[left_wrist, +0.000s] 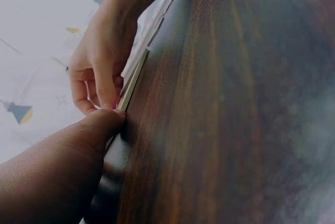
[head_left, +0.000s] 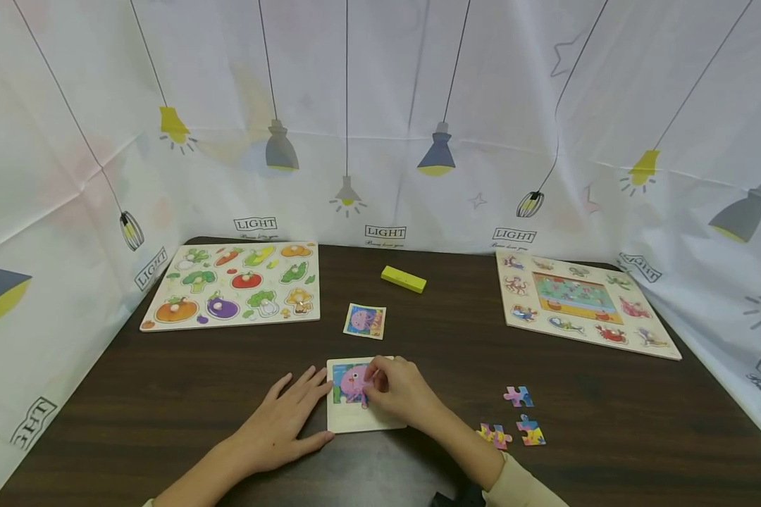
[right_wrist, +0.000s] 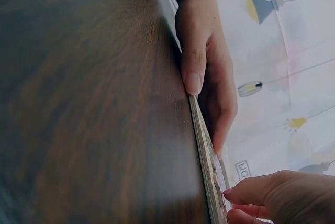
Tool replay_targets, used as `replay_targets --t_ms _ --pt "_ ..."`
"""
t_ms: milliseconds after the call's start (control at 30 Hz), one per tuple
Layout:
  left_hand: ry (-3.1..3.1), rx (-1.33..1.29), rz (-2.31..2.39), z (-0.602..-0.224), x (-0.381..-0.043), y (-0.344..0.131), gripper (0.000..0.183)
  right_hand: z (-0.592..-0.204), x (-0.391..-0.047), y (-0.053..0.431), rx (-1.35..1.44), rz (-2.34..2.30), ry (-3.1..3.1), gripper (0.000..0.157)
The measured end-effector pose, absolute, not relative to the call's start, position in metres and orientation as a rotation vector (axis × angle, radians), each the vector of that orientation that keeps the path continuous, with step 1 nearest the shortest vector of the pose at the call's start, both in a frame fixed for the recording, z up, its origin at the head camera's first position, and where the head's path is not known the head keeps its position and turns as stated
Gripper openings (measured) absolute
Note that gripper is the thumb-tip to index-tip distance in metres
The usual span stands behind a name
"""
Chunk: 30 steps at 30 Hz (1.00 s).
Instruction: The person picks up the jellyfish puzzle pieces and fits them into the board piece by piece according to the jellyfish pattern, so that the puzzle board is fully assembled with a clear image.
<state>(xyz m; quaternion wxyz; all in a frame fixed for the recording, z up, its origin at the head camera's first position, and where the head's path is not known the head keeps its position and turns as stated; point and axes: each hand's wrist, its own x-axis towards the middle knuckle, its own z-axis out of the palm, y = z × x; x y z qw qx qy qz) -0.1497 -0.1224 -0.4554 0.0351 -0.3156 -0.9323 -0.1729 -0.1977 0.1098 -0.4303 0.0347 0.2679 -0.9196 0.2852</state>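
While your spread left hand (head_left: 282, 422) touches the left edge of the square, cream wooden puzzle board (head_left: 356, 420), your right hand (head_left: 403, 389) pinches a pink jigsaw piece (head_left: 364, 401) below the top edge.

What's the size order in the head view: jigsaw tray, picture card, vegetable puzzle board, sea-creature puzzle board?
1. Vegetable puzzle board and sea-creature puzzle board: too close to rank
2. Jigsaw tray
3. Picture card

A yellow block (head_left: 403, 279) lies between a vegetable board (head_left: 270, 281) and sea-animal board (head_left: 577, 298).
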Motion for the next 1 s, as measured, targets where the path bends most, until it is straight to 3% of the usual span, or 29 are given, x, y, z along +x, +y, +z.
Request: replay_targets --t_ms 467,1000 --pt "-2.89 -0.971 -0.53 -0.455 -0.15 -0.121 0.073 -0.421 -0.194 0.132 0.782 0.888 -2.854 0.014" --pt "-2.896 -0.979 -0.554 -0.457 -0.15 -0.122 0.069 -0.414 -0.195 0.184 0.509 0.796 -2.903 0.018"
